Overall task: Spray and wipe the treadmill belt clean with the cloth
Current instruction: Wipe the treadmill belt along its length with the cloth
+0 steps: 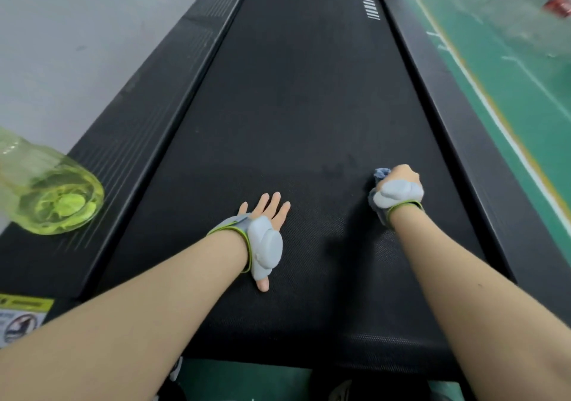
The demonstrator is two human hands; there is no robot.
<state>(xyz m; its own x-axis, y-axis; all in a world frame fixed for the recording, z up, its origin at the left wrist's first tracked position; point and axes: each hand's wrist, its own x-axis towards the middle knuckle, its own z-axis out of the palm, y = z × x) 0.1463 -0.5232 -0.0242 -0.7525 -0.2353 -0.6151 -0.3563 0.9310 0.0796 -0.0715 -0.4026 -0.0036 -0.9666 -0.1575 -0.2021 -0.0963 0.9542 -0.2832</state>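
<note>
The black treadmill belt (296, 97) runs away from me down the middle of the view. My left hand (267, 218) lies flat on the belt near its rear end, fingers straight and spread. My right hand (398, 181) is curled round a bunched blue cloth (380, 174) and presses it on the belt close to the right side rail. A darker damp patch shows on the belt just left of the cloth. A translucent yellow-green spray bottle (52, 196) sits on the left side rail, seen from its base; its nozzle is out of view.
Black side rails (482, 159) flank the belt. Grey floor lies to the left, green floor with a white and yellow line (506, 128) to the right. A red object (557, 5) sits far right. A warning sticker (21, 317) marks the left rail's rear corner.
</note>
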